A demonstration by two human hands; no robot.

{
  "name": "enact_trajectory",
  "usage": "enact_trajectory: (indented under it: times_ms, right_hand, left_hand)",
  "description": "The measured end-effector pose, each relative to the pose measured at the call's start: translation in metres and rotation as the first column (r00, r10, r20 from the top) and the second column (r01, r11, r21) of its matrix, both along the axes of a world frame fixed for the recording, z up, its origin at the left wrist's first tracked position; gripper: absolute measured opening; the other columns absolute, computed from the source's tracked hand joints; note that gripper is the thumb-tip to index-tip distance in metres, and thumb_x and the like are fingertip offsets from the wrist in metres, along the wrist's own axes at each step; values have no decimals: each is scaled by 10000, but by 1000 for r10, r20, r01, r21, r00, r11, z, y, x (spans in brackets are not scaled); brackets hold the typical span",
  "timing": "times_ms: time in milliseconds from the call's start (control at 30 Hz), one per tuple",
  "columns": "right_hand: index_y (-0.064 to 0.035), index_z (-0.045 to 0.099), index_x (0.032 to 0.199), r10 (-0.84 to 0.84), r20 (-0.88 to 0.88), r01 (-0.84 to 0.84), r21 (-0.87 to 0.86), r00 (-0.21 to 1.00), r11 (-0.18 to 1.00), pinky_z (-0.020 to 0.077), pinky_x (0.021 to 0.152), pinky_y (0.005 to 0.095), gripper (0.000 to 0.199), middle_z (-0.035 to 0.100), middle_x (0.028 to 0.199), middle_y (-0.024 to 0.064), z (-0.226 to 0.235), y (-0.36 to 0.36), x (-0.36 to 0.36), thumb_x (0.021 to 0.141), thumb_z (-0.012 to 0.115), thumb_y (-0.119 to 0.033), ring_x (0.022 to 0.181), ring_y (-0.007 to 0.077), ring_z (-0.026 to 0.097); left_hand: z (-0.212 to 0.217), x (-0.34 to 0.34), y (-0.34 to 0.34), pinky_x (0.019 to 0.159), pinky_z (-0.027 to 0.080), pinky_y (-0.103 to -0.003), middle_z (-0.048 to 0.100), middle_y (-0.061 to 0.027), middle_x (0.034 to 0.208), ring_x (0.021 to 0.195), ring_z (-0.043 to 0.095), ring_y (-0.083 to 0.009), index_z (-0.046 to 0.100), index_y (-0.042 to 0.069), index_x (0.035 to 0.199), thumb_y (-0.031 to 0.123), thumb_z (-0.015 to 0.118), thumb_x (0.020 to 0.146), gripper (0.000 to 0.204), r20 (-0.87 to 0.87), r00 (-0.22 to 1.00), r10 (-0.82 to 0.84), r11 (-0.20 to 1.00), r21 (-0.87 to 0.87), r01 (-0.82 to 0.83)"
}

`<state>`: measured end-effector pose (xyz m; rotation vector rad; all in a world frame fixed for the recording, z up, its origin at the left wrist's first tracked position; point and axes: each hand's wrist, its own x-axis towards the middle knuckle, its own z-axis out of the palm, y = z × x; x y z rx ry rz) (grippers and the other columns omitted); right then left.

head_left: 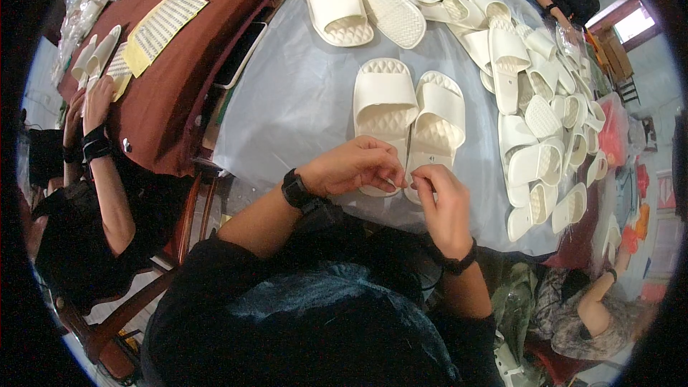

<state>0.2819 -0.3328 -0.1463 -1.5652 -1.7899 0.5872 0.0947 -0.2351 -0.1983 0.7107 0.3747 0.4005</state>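
"How do those fingers (387,163) look from where you're standing?"

"Bent on both hands, thumbs drawn in near the forefingers. Whether something tiny is pinched there, I can't tell."

"And the hands themselves?"

"The left hand (356,166) and the right hand (447,209) come close together over the heel ends of a pair of cream slippers (385,92), hiding part of them."

"How does that pair sit?"

"Side by side on the grey-covered surface (276,93), toes pointing away from the person, straps up."

"What's past it?"

"Two more slippers (337,8) just farther up, and a big jumble of slippers (510,54) along the right."

"Anyone working over to the left?"

"Yes, a co-worker's hand (99,97) is at some pale slippers (102,50), near a yellow printed sheet (168,25) on brown cloth (168,104)."
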Motion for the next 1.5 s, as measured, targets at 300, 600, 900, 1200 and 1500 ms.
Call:
enact_trajectory:
  times_ms: [300,600,900,1200,1500]
  right_hand:
    - [4,587,995,-72,290,-5,258,954,966,522,696,411,198,619,1001,181,5,-18,-14,798,605,16,849,367,627]
    - [-4,535,904,-82,348,44,116,934,992,505,665,460,89,592,935,189,4,4,-9,826,576,-21,820,396,609]
    - [-20,532,952,-37,439,-18,120,898,993,514,661,484,97,593,920,190,-4,44,18,857,550,-25,792,421,610]
    - [-34,539,983,13,603,-123,142,797,982,548,671,438,159,603,944,154,-7,59,22,824,539,-25,873,351,634]
    - [-42,558,1032,50,631,-199,167,774,966,561,672,386,210,584,930,113,-13,64,33,823,552,-38,874,283,646]
  left_hand:
    - [-4,3,1,796,549,-318,675,-136,884,871,661,-213,563,22,757,144,563,958,235,-8,1000,-22,1000,7,22]
    - [17,-2,-1,792,558,-320,671,-109,918,910,667,-206,551,31,1153,190,553,985,231,-116,993,10,1000,21,-7]
    - [62,-52,15,709,519,-280,689,-50,924,894,658,-121,553,63,1330,189,577,980,373,-354,852,385,735,676,-52]
    - [27,-22,128,759,526,-352,709,-168,877,832,692,-246,664,39,1154,255,619,920,322,-335,508,793,212,935,286]
    - [16,17,165,755,544,-379,723,-149,882,810,696,-312,742,44,906,187,701,783,193,-384,502,775,122,870,478]
